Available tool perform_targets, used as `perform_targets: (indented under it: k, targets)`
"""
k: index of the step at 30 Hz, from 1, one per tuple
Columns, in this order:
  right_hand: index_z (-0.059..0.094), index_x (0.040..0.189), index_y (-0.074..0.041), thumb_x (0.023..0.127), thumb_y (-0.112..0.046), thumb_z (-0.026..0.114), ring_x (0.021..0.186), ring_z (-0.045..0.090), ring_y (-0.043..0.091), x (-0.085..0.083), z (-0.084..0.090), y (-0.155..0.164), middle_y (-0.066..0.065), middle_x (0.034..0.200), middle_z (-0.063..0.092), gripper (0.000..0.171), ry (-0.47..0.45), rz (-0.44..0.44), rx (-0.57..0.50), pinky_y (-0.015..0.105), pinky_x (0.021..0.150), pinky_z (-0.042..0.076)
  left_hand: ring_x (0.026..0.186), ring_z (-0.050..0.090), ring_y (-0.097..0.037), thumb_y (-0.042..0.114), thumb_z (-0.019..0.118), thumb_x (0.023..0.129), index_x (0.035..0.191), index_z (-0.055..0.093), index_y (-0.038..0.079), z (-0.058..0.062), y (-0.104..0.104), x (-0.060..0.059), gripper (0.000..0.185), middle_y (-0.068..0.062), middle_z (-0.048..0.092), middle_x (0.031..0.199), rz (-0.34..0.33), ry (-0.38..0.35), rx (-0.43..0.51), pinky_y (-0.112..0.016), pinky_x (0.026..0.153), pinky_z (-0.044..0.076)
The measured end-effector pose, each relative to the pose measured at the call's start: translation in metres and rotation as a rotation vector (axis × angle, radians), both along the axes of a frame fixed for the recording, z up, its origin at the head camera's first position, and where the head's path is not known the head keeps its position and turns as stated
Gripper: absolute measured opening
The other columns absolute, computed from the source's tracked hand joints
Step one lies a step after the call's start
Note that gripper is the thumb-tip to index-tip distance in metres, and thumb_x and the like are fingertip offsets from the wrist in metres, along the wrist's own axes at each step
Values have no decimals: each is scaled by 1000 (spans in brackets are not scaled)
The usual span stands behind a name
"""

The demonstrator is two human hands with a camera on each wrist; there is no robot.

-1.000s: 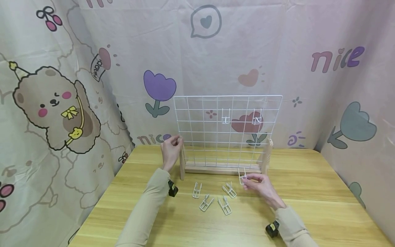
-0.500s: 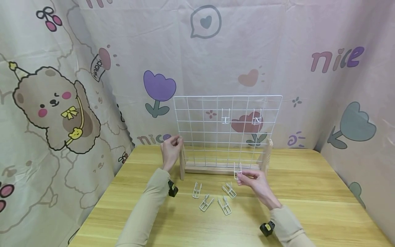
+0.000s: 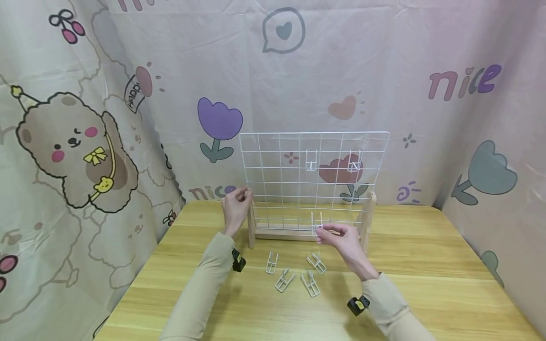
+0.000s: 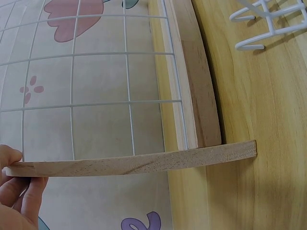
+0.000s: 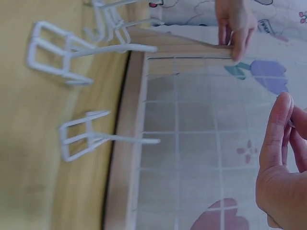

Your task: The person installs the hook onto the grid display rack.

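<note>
I am steadying a white wire grid panel [image 3: 313, 180] with my left hand [image 3: 236, 208], its fingers curled around the top of the left wooden upright [image 3: 251, 227] of the pale wood stand [image 3: 281, 233] that holds the panel vertical. My right hand [image 3: 341, 239] is pinching a small white wire hook [image 3: 316, 223] between thumb and fingertips, holding it up just in front of the panel's bottom row of squares, close to the stand's base rail. The panel is thin round wire welded into square cells, with rounded corners. 2 more white hooks [image 3: 311, 161] are hanging on its upper rows, the second [image 3: 354, 162] to the right of the first. 4 loose hooks [image 3: 294, 274] of the same bent wire are lying on the counter [image 3: 426, 265], a smooth yellow surface with wood grain, between my 2 beige sleeves. A small black and yellow device is strapped at each wrist. Behind the counter a wrinkled fabric backdrop [image 3: 128, 71] is printed with a brown bear, purple and grey tulips, hearts and cherries; the word "nice" is readable at upper right and again low behind the panel, and a small tag near the bear reads "Happy".
</note>
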State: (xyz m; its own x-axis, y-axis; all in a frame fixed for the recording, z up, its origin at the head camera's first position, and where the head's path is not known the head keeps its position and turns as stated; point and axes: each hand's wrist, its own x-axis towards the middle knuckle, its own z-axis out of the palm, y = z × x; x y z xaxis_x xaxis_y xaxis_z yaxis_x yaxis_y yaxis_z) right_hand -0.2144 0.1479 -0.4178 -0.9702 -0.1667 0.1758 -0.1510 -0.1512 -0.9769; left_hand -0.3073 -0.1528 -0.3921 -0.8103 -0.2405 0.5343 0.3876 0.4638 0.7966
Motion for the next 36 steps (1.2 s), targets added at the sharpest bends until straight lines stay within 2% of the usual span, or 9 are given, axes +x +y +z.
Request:
perform_targets:
  k: [2,10,21,31,36]
  targets:
    - [66,109,15,92,-2,69,73,74,10,-1,7,-4,-3,87,76,24,-3,-3,10,30,80,64,96,76,-35,11,68,94,114,71,-5,0,0,1,26,-24,75,108,3,5,-6,-42,82,63]
    - [59,115,24,93,-3,68,72,75,10,-7,36,-18,-4,85,77,35,72,35,29,31,79,65,95,76,-35,10,68,93,114,71,-6,0,0,1,26,-24,75,107,6,24,-21,-45,82,63]
    - [60,116,22,94,-5,68,72,75,9,-12,69,-38,-4,86,77,36,119,49,30,31,80,64,96,76,-35,11,68,93,114,71,-5,-1,0,-1,27,-24,75,108,11,14,-22,-44,82,63]
    - [58,116,24,93,2,66,71,74,9,-21,88,-53,-4,84,77,33,147,55,-38,30,78,65,94,77,-33,10,67,93,112,73,-5,-1,0,0,25,-23,76,105,16,27,-25,-47,81,63]
    - [56,118,26,93,4,65,69,74,8,-28,92,-60,-3,83,77,34,147,46,-61,28,77,65,94,77,-34,11,68,93,113,72,-6,0,0,0,26,-23,75,105,10,27,-24,-47,80,63]
